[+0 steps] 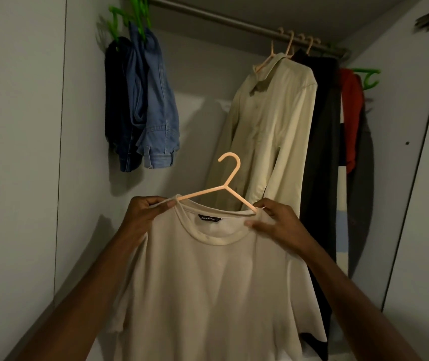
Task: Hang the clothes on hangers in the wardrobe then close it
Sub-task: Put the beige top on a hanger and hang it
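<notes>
The grip of the left hand (147, 212) and right hand (273, 220) pinches the shirt (208, 282) at each shoulder over the hanger (223, 188) below the rail (234, 22), so a loose shoulder may slip off and the shirt may fall.

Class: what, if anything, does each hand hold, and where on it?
Both hold the cream cotton T-shirt at its shoulders: the left hand pinches one, the right hand the other, over the arms of the peach plastic hanger.
</notes>
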Action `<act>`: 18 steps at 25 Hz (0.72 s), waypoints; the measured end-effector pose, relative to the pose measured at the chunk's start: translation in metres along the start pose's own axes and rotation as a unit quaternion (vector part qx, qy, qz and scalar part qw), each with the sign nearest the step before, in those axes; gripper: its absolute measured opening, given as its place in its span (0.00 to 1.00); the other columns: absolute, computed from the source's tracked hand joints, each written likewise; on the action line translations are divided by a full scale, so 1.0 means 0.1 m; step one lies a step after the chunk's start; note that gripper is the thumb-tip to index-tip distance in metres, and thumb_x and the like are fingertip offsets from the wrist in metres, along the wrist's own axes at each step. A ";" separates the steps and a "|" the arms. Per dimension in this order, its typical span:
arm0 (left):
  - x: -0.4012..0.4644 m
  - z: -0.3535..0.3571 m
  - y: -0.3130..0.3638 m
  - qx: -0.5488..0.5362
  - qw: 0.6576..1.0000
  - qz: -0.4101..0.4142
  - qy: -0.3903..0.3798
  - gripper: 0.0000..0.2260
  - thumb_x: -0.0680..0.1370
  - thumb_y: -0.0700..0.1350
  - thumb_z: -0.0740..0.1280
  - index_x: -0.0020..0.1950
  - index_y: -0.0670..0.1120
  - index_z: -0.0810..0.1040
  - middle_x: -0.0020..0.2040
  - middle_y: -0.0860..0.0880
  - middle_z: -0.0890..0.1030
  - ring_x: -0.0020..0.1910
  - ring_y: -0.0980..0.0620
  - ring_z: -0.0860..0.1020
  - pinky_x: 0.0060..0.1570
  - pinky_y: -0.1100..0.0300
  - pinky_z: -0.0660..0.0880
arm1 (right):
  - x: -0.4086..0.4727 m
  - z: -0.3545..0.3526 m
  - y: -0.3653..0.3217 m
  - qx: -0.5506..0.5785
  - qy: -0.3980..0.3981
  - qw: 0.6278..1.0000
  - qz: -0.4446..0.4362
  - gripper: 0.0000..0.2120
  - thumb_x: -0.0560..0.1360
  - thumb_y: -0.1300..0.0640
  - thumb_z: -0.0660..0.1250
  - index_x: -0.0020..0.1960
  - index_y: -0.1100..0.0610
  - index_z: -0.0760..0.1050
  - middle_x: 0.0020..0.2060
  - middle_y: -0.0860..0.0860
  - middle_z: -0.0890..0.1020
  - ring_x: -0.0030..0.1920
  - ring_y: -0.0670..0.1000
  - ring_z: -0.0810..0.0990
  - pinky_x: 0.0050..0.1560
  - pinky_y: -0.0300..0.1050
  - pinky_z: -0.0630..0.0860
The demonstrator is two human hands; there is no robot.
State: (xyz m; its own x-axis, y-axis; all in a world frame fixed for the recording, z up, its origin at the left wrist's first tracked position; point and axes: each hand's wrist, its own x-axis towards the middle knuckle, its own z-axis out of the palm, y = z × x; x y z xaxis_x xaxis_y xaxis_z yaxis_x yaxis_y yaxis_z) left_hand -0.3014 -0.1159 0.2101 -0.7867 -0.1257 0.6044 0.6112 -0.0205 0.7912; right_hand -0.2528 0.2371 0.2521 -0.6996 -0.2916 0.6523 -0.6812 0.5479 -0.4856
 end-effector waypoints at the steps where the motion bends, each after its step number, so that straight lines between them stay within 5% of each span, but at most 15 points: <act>1: 0.03 0.01 0.02 -0.003 1.000 0.004 0.003 0.06 0.74 0.42 0.76 0.48 0.39 0.87 0.45 0.39 0.87 0.44 0.48 0.84 0.51 0.53 0.79 | 0.04 0.00 0.02 -0.035 -0.001 0.999 -0.005 0.14 0.71 0.46 0.79 0.53 0.48 0.80 0.41 0.42 0.83 0.44 0.41 0.81 0.44 0.35 0.75; 4: 0.13 0.02 0.12 0.008 1.000 0.009 0.001 0.05 0.75 0.40 0.75 0.47 0.40 0.87 0.43 0.43 0.86 0.42 0.51 0.83 0.49 0.57 0.79 | 0.12 -0.03 0.09 0.041 0.024 0.999 0.000 0.04 0.77 0.53 0.74 0.47 0.53 0.83 0.35 0.45 0.81 0.38 0.44 0.79 0.41 0.42 0.72; 6: 0.19 0.01 0.15 0.011 1.000 0.016 -0.010 0.02 0.75 0.40 0.75 0.45 0.43 0.88 0.42 0.44 0.86 0.42 0.52 0.82 0.48 0.59 0.78 | 0.14 -0.03 0.12 0.054 0.046 0.997 -0.005 0.06 0.80 0.52 0.70 0.49 0.54 0.84 0.35 0.47 0.81 0.38 0.47 0.79 0.41 0.45 0.72; 11: 0.21 0.06 0.16 0.008 0.999 0.031 0.019 0.04 0.73 0.42 0.76 0.45 0.42 0.88 0.42 0.45 0.86 0.42 0.52 0.82 0.51 0.55 0.77 | 0.28 0.08 -0.03 -0.275 0.099 0.955 -0.042 0.13 0.76 0.47 0.71 0.57 0.51 0.75 0.39 0.48 0.81 0.39 0.52 0.81 0.39 0.46 0.73; 15: 0.22 0.05 0.18 0.028 0.999 0.034 0.014 0.08 0.71 0.47 0.77 0.44 0.43 0.88 0.42 0.42 0.86 0.42 0.50 0.82 0.50 0.53 0.77 | 0.33 0.14 0.01 -0.340 0.144 0.925 -0.089 0.07 0.80 0.54 0.67 0.54 0.55 0.80 0.38 0.51 0.84 0.37 0.56 0.83 0.36 0.43 0.68; 18: 0.18 0.02 0.19 0.031 0.999 0.032 0.010 0.08 0.72 0.46 0.77 0.45 0.42 0.88 0.43 0.40 0.86 0.42 0.49 0.82 0.50 0.53 0.77 | 0.36 0.10 0.09 -0.363 0.090 0.925 -0.071 0.09 0.83 0.52 0.62 0.58 0.54 0.79 0.42 0.52 0.85 0.42 0.57 0.83 0.40 0.48 0.73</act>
State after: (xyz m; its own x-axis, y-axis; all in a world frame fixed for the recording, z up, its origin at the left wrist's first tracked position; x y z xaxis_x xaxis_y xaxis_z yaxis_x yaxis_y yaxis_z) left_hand -0.3041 -0.1166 0.2359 -0.7438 -0.1439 0.6527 0.6533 0.0497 0.7554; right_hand -0.2862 0.2232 0.2651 -0.5229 -0.3019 0.7972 -0.3928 0.9153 0.0890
